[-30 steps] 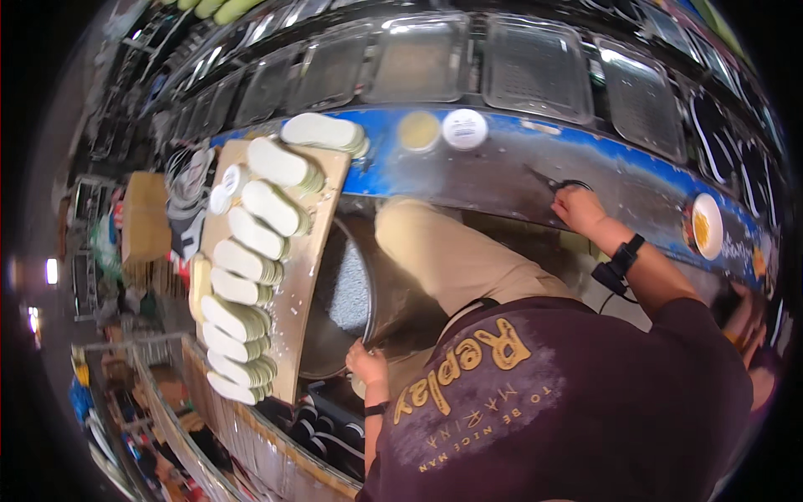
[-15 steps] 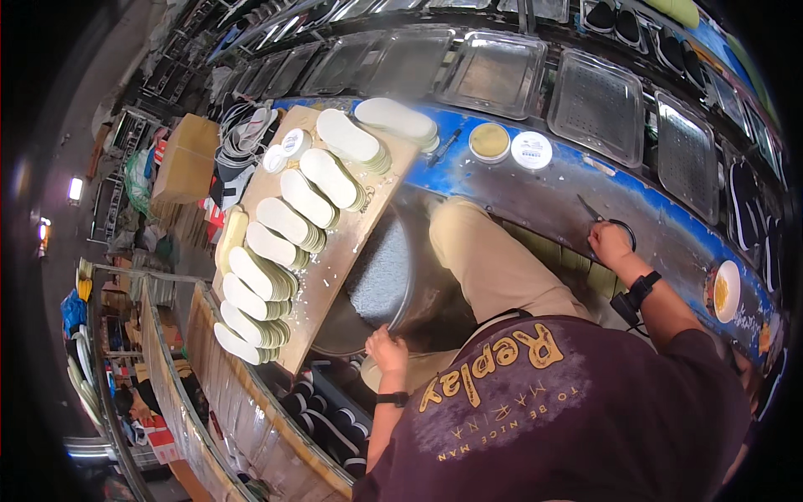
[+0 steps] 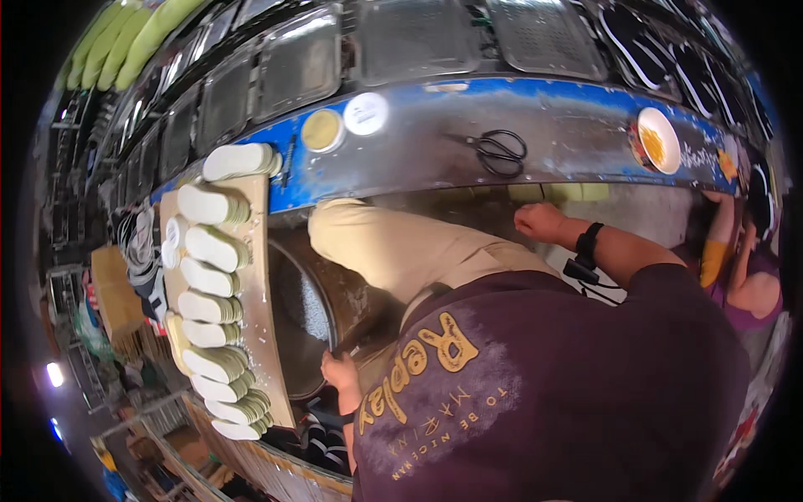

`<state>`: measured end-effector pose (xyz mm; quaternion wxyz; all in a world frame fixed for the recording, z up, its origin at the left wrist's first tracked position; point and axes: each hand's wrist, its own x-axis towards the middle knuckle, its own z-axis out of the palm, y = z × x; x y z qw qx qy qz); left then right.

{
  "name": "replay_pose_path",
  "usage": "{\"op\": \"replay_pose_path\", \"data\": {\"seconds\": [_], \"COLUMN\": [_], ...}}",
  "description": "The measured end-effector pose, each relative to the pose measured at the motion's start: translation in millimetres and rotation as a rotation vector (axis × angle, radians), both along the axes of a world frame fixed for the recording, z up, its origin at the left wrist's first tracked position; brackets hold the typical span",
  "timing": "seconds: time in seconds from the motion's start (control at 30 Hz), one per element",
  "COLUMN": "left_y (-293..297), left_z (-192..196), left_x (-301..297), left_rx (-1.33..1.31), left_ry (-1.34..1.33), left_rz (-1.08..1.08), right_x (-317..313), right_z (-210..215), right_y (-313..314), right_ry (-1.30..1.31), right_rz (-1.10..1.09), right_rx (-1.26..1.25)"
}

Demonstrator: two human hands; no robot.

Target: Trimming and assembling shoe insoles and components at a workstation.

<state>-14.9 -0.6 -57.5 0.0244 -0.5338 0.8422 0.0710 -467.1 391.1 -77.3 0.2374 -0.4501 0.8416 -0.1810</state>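
Note:
My left hand (image 3: pixel 339 370) is closed on the rim of a round metal tub (image 3: pixel 333 314), which holds pale grey-white stuff. My right hand (image 3: pixel 539 222), fingers curled in with nothing seen in them, hovers over the gap between my thigh and the bench. Black-handled scissors (image 3: pixel 500 154) lie on the metal bench, farther off than that hand. To the left, stacks of white shoe insoles (image 3: pixel 209 276) line a wooden board (image 3: pixel 269 351) beside the tub. One more insole stack (image 3: pixel 242 161) sits at the board's far end.
On the blue-edged bench (image 3: pixel 418 138) stand a yellow-topped tin (image 3: pixel 323 130), a white round lid (image 3: pixel 365 113), a dark pen-like tool (image 3: pixel 289 161) and a bowl with yellow bits (image 3: pixel 657 140). Metal trays (image 3: pixel 410 38) run behind it. Another person (image 3: pixel 753 289) is at the far right.
My right hand has let go of the scissors, which stay on the bench, and has drawn back toward me. The view has turned right. My left hand still grips the tub rim.

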Motion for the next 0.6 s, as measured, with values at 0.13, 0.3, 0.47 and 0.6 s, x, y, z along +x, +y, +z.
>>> {"op": "replay_pose_path", "data": {"seconds": [0.13,0.3,0.47,0.6], "left_y": [-19.8,8.5,86.6,151.6], "left_z": [14.5,81.2,120.2,102.3], "left_x": [-24.3,-160.0,-313.8,-396.7], "left_rx": [0.249,0.104,0.268,0.414], "left_ry": [-0.094,0.321,0.319,0.198], "left_rz": [-0.044,-0.247,-0.871,-1.361], "right_x": [-3.9,-26.8,-53.7,-64.3], "right_z": [-74.9,-111.8,-165.2,-222.3], "right_y": [73.9,123.3,136.8,159.2], "right_ry": [-0.129,-0.295,-0.222,-0.146], "right_rz": [-0.117,-0.538,-0.887,-0.881], "right_rx": [0.586,0.689,0.728,0.618]}}
